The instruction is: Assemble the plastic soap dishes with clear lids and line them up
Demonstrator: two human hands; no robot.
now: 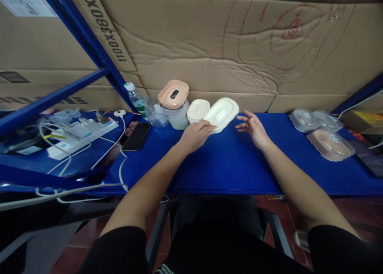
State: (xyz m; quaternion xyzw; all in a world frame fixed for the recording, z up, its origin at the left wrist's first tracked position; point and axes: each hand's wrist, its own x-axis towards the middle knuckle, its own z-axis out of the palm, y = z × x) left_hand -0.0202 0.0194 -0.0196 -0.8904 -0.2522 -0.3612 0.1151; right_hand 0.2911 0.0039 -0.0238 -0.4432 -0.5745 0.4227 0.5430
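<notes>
Tilted above the blue table, a cream plastic lid or shallow tray is gripped at its lower left edge by my left hand. My right hand is just to the right of it, fingers apart and holding nothing. Behind my left hand stands a stack of similar cream pieces. Left of that stack, a peach-coloured tray with a dark oval slot rests on top of translucent containers.
At right lie several clear-covered packs. A water bottle, clear plastic covers, a phone and a power strip with cables occupy the left. Cardboard walls the back; blue shelf posts flank the table.
</notes>
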